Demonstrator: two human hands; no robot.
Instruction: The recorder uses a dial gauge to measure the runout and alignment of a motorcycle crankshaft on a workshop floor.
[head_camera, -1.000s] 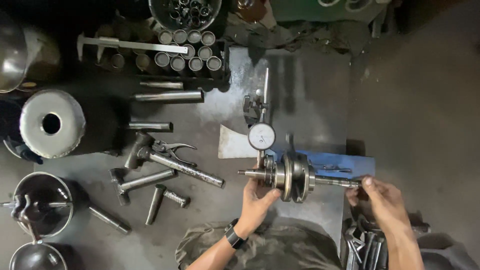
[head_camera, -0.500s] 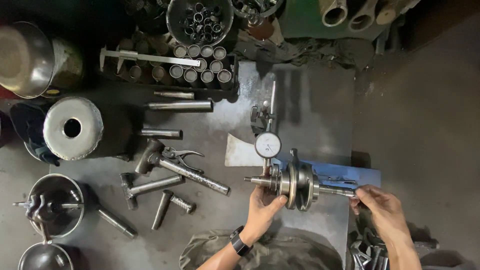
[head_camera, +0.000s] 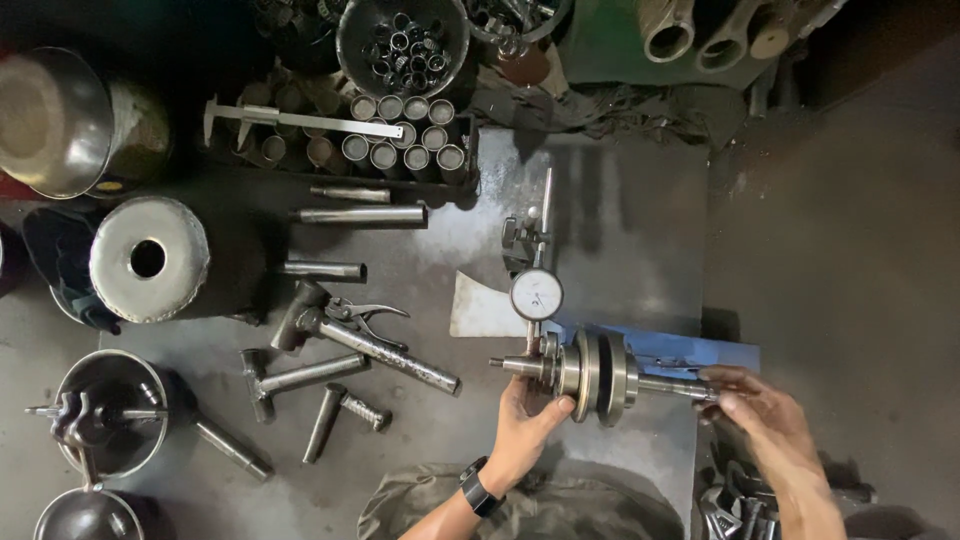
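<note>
A steel crankshaft (head_camera: 600, 378) with two round flywheel webs lies sideways on a blue stand (head_camera: 690, 352) over a grey metal plate (head_camera: 620, 230). My left hand (head_camera: 527, 425) cups the left web and shaft end from below. My right hand (head_camera: 755, 410) pinches the right shaft end. A round dial gauge (head_camera: 536, 294) on a stand sits just above the left shaft, its stem pointing down to it.
Steel hammers and pins (head_camera: 350, 350) lie left of the plate. A caliper (head_camera: 300, 120) rests on a tray of metal sleeves (head_camera: 400, 145). A bowl of bearings (head_camera: 403, 42), a round steel drum (head_camera: 148, 258) and pots (head_camera: 105, 410) stand around. Tools (head_camera: 740, 500) lie bottom right.
The view has shifted down and right across the frames. My hands keep their hold on the crankshaft ends; the right fingers have shifted slightly on the shaft.
</note>
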